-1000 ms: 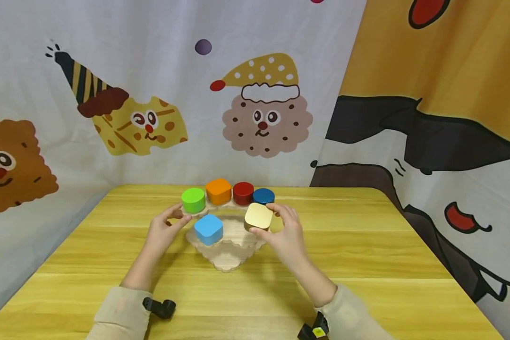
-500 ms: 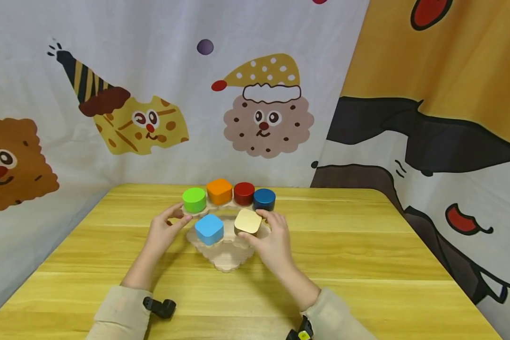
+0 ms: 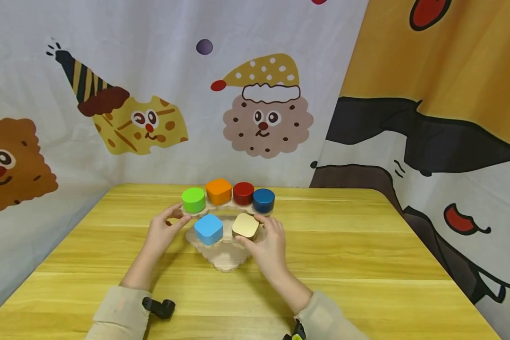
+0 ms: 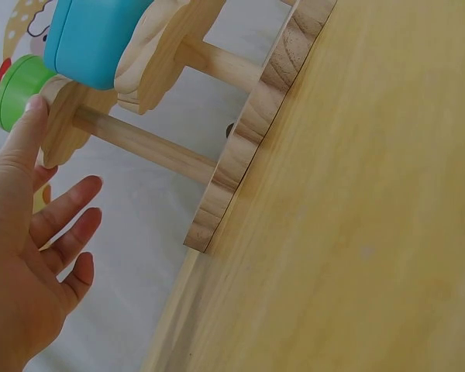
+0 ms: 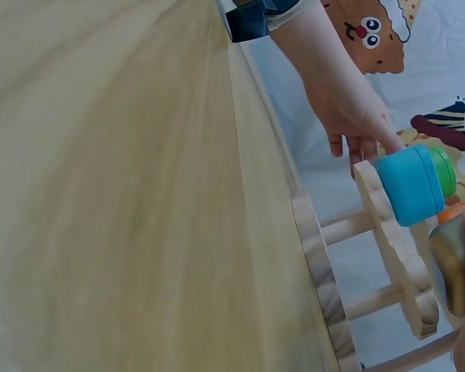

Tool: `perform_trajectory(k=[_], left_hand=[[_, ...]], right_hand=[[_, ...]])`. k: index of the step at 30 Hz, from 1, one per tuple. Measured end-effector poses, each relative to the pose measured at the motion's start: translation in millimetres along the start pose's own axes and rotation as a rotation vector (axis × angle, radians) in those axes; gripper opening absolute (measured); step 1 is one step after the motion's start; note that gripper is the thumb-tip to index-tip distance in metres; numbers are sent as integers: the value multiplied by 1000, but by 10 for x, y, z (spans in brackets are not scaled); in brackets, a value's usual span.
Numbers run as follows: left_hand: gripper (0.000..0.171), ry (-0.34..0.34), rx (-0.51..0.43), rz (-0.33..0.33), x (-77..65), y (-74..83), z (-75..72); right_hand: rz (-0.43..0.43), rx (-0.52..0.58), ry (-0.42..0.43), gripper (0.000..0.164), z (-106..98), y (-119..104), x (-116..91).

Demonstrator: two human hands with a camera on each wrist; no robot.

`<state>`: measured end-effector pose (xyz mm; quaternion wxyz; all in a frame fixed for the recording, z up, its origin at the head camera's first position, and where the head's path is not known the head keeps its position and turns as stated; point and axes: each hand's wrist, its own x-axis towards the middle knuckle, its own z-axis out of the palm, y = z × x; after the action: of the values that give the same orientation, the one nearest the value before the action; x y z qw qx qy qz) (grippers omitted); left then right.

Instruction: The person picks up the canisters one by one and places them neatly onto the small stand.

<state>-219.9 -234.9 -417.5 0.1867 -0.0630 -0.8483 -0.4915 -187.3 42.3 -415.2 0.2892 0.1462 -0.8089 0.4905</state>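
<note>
A tiered wooden stand (image 3: 226, 259) with scalloped edges rests on the table, its round posts (image 4: 143, 143) visible in the left wrist view. My left hand (image 3: 163, 232) pinches the left end of its back tier beside the green block (image 3: 193, 200); the other fingers are spread loosely. Between thumb and fingers, my right hand (image 3: 271, 246) grips a gold block (image 3: 245, 225) with a pale top, over the right part of the front tier. A light blue block (image 3: 208, 229) sits on that tier's left. In the right wrist view the gold block (image 5: 455, 260) is partly cut off.
Along the back tier, right of the green block, stand an orange block (image 3: 218, 191), a red block (image 3: 243, 194) and a dark blue block (image 3: 264, 201). The wooden table (image 3: 357, 264) extends on both sides. Behind it hangs a cartoon-printed curtain (image 3: 204, 118).
My right hand has moved left and slightly down with the gold block, from near the dark blue block to beside the light blue one. My left hand has stayed in place.
</note>
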Motion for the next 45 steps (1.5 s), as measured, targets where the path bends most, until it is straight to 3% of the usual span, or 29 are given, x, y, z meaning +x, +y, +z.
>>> perform_trajectory(k=[32,45], left_hand=[[53,5,8,1,14,-3,-19],[55,-12,-1,-21,9,-3,3]], right_hand=[[-36,-63,24,63,119,63,-61],[1,-108,-65,66,-3,55,-44]])
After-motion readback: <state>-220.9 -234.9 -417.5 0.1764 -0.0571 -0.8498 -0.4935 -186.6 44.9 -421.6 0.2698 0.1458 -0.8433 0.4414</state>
